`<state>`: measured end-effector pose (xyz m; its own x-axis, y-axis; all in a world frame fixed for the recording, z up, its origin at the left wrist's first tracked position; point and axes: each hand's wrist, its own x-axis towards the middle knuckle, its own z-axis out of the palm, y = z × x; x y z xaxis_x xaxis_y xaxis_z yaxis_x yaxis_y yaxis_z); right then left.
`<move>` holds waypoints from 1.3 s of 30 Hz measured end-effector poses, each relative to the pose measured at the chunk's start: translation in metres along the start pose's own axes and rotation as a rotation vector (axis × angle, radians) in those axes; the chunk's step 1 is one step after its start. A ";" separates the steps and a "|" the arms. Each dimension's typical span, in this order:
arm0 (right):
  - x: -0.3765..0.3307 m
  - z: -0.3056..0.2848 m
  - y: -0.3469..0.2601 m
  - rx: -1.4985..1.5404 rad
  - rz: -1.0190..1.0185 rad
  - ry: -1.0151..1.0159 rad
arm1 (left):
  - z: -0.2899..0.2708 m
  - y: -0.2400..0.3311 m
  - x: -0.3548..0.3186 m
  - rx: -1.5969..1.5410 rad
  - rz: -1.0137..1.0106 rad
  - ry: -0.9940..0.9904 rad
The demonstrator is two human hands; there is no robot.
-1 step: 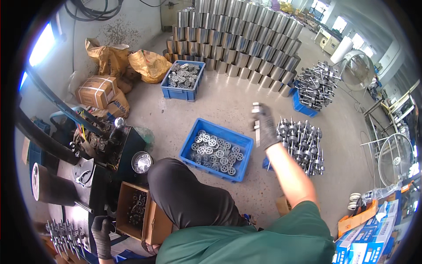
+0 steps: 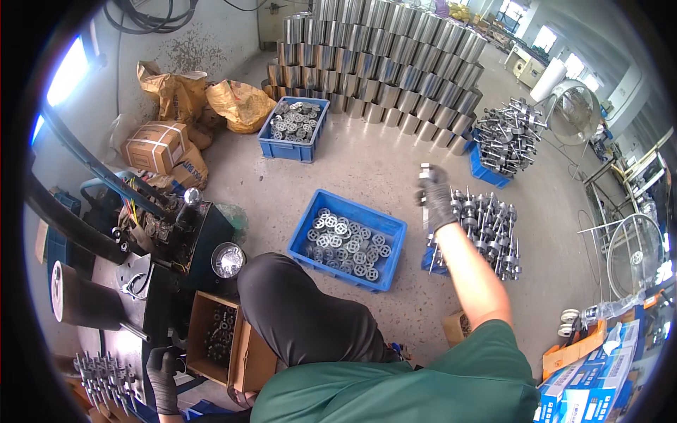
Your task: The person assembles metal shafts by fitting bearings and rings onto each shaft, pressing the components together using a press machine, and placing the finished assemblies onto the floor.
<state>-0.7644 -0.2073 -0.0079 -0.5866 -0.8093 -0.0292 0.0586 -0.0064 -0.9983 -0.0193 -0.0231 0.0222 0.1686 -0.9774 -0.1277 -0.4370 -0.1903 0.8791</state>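
My right hand (image 2: 437, 203), in a dark grey glove, is raised over a blue crate packed with upright metal rotor shafts (image 2: 486, 229). It is closed around a small metal shaft piece (image 2: 425, 173) that sticks out above the fingers. My left hand (image 2: 163, 374), in a black glove, is low at the left, on the edge of a dark machine (image 2: 162, 243). It sits between a row of metal shafts (image 2: 99, 377) and an open cardboard box (image 2: 250, 366) of small parts. Whether it grips anything is unclear.
A blue crate (image 2: 396, 227) of round metal discs sits on the floor before my knee (image 2: 296, 310). Farther off are a second blue crate (image 2: 282, 150), stacked metal cylinders (image 2: 381, 63), a heap of shafts (image 2: 508, 134), brown sacks (image 2: 236, 104) and a strapped carton (image 2: 151, 144).
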 end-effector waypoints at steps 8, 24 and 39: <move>0.075 -0.125 0.014 -1.488 0.190 0.198 | -0.025 -0.028 0.009 -0.023 -0.003 0.145; 0.063 -0.110 0.008 -1.816 0.485 0.026 | -0.038 -0.021 0.000 -0.148 0.058 0.181; 0.118 -0.182 0.064 -1.870 -0.172 0.148 | -0.024 -0.035 0.008 0.042 0.005 0.266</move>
<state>-0.9771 -0.1960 -0.0847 -0.5512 -0.8185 0.1622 -0.7791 0.5744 0.2512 0.0191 -0.0219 0.0012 0.3902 -0.9207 0.0063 -0.4734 -0.1947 0.8591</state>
